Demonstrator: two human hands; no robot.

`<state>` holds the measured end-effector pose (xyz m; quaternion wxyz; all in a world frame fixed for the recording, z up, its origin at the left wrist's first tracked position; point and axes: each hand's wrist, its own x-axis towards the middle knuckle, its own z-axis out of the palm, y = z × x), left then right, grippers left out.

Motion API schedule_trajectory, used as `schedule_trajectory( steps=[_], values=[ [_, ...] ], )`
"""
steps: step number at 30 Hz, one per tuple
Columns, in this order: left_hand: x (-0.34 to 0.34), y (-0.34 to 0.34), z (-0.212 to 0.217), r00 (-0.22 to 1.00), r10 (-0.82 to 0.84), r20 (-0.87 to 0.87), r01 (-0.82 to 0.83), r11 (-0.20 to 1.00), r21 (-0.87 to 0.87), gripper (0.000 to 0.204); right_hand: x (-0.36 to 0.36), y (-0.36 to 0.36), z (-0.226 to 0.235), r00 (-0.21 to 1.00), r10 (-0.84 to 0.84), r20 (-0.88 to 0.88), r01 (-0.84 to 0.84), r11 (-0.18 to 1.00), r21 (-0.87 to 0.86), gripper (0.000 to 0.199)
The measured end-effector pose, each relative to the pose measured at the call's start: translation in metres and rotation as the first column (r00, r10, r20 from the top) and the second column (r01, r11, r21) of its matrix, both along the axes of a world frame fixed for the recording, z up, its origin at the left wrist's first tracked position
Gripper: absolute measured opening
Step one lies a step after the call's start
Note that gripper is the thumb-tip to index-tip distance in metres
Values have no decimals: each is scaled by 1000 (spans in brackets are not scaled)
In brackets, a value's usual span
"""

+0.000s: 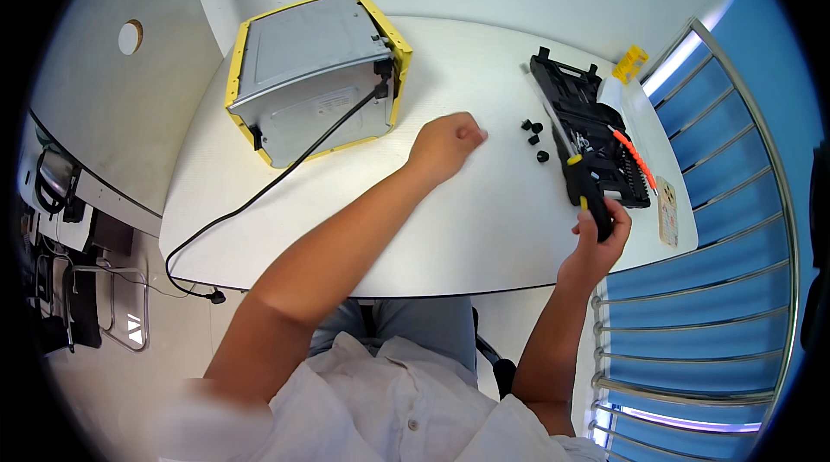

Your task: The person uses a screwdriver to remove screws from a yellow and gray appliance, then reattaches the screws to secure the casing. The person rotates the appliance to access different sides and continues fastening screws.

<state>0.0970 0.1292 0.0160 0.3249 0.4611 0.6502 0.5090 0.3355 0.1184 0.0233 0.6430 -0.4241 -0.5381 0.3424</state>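
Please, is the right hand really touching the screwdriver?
Touching. The head view shows the right hand holding the screwdriver, with fingers curled around its black handle.

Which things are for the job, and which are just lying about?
Probably for the job:
screwdriver, in the right hand
tool case
small black parts
metal box

Probably just lying about:
yellow thing
patterned thing, at the table's right edge
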Motion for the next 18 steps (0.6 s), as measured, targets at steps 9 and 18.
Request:
schedule_trajectory(
  steps=[9, 18],
  values=[
    [0, 70, -28, 368, 196, -909, 56, 971, 232, 10, -7, 23, -15, 985, -39, -169, 30, 998, -55, 29],
    [3, 78, -31, 386, 139, -912, 61, 983, 176, 8, -6, 21, -10, 980, -61, -187, 45, 995, -89, 29]
  ],
)
